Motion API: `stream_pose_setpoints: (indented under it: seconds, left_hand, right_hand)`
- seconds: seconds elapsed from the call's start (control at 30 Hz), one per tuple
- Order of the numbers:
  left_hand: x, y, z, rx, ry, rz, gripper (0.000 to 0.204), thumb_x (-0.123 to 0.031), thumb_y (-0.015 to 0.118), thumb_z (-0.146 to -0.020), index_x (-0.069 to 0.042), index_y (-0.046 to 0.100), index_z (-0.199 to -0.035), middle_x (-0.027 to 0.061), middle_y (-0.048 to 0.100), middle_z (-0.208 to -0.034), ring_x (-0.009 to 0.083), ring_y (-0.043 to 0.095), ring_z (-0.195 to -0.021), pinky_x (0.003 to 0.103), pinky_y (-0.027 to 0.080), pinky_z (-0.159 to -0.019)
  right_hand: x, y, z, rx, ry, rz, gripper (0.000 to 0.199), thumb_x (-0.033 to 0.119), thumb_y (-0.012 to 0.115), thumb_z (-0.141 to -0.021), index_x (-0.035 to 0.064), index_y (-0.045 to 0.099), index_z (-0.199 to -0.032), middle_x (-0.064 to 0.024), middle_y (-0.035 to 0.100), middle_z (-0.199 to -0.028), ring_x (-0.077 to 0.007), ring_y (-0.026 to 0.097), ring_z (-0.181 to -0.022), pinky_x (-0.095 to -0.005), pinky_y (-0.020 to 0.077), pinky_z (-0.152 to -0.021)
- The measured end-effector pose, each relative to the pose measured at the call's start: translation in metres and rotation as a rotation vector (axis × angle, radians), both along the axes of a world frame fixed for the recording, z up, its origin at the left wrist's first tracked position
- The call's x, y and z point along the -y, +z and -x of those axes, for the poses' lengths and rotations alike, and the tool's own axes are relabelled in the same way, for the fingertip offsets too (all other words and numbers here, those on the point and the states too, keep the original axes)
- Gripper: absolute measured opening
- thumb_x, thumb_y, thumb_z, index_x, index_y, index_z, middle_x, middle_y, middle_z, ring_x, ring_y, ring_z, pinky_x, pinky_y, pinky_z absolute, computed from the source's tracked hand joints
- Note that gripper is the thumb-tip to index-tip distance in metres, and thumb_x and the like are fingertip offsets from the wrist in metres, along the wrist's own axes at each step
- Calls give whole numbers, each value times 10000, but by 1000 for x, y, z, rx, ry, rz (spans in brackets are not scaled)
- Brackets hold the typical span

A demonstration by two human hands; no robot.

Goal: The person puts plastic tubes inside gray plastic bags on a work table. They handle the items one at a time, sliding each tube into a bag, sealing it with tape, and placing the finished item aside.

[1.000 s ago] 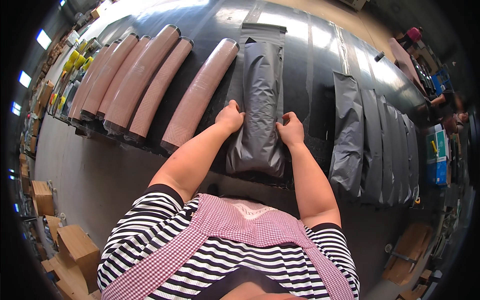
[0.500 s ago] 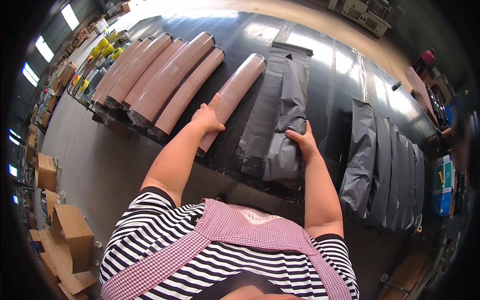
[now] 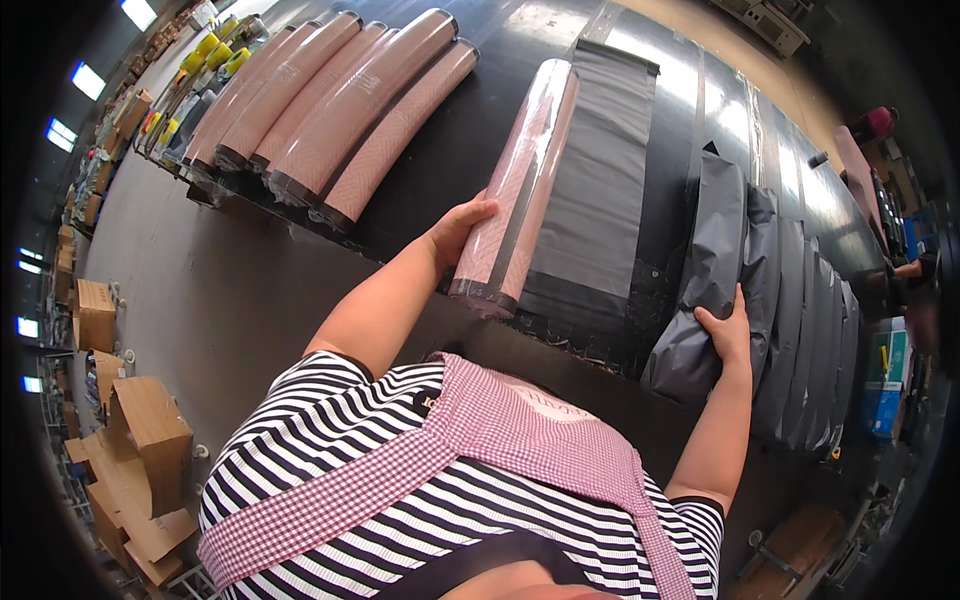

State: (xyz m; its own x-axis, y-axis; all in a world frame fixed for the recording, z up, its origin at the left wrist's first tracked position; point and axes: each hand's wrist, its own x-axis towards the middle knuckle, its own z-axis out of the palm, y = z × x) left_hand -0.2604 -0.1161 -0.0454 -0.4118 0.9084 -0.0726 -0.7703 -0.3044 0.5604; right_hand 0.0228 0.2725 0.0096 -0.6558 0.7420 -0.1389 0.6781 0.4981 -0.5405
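My left hand point(image 3: 465, 228) wraps pink roll point(image 3: 528, 170) at left edge of flat bag point(image 3: 603, 180); right hand point(image 3: 729, 330), thumb spread, grips filled pouch point(image 3: 716, 235) right of it. Likely placing; next needs steady release.

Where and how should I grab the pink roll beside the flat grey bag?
Probably near mid-length on the pink roll, from the left: it's a long cylinder, the flat grey bag lies to its right, and the left hand holds it there.
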Motion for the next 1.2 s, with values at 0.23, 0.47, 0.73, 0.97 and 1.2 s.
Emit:
stream_pose_setpoints:
  seconds: [0.23,0.47,0.73,0.97,1.2]
  left_hand:
    - [-67,23,-38,-266,-46,97,980,-362,804,-796,-90,203,-1521,138,507,-1315,219,561,-1170,384,497,-974]
    - [-84,11,-36,-1387,-282,498,566,-206,723,-863,-27,500,-1351,119,525,-1371,295,493,-1273,373,399,-1080]
    - [-86,-27,-41,-2353,-305,485,247,-140,640,-798,-36,648,-1021,106,602,-1121,282,576,-1042,362,485,-925]
    - [-94,-55,-26,-2267,45,254,96,-96,616,-759,-52,633,-843,78,601,-980,272,594,-913,355,527,-768]
    - [-100,-43,21,-767,-281,368,69,-46,620,-877,-35,640,-943,69,661,-1109,82,575,-916,239,465,-810]
  right_hand:
    - [127,8,83,-566,240,784,939,388,793,-828,28,268,-1518,-218,489,-1395,-294,507,-1258,-393,433,-995]
    - [106,-47,44,-769,53,1532,654,251,741,-832,5,432,-1353,-141,617,-1126,-261,654,-990,-403,568,-856]
    - [151,-5,-49,-667,-17,1243,970,308,895,-634,-17,382,-1391,-113,585,-1167,-217,604,-1055,-354,522,-893]
    - [211,-5,-131,-514,63,990,1196,179,919,-550,40,254,-1535,-96,454,-1452,-225,434,-1341,-370,339,-1109]
    - [278,-10,-151,-385,-92,851,1207,202,944,-591,90,224,-1554,-113,416,-1483,-237,449,-1339,-350,372,-1105]
